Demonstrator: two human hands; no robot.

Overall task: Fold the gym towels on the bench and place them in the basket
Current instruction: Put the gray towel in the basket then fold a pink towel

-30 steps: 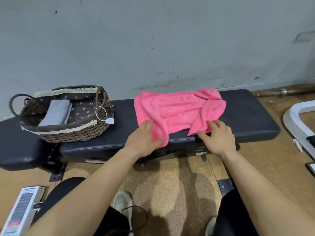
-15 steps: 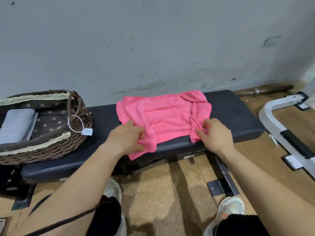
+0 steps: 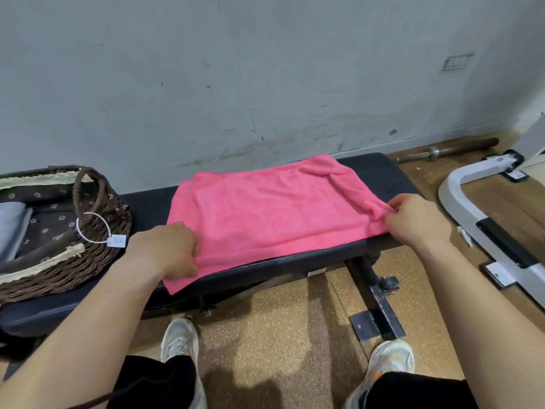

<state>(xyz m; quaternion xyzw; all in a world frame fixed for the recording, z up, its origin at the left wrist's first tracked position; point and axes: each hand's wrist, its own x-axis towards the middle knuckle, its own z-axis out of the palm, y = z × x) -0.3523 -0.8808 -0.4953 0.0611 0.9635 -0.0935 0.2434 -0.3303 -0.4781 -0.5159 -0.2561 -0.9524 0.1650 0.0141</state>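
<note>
Two-handed hold on pink towel [image 3: 265, 214], spread across black bench [image 3: 383, 172]: pinches near left corner with left hand [image 3: 168, 252], clasps bunched right edge with right hand [image 3: 413, 222]; lies just right of wicker basket [image 3: 59, 276] with folded grey towel [image 3: 11, 225] inside

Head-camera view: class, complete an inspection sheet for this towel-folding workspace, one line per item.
Surface: black padded bench, running along the wall.
Job's things: pink terry towel spread across the bench, near-left corner hanging over the front edge; brown wicker basket on the bench's left end, holding a folded grey towel.
Clutter: white tag looped on the basket handle.
Grips: left hand grips the pink towel's near-left corner; right hand pinches its near-right corner.
Cables: thin dark cord by the left leg, bottom edge.
Surroundings: scuffed grey wall; steel barbell on the tan floor; white metal frame at right.
</note>
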